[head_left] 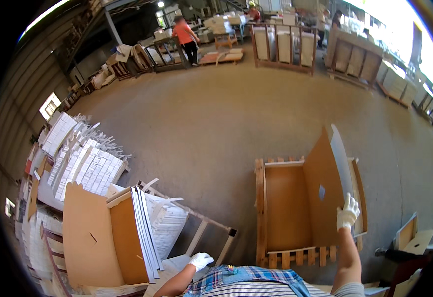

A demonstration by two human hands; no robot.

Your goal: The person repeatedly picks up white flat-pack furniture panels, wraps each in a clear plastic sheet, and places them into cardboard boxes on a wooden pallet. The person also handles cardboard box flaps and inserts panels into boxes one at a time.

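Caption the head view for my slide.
White-gloved right hand at the raised cardboard flap of an open box on a wooden pallet, left hand well apart.

Right arm (350, 257) stretched forward, right hand (348, 214) white-gloved, left hand (200, 261) white-gloved, left forearm (178, 281) angled inward

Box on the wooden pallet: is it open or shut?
Open: the box's brown inside shows, and its panel stands raised, with the right hand at the panel's edge.

The cardboard panel (319, 190) is brown, the gloves (348, 214) white, the cloth (261, 274) blue plaid.
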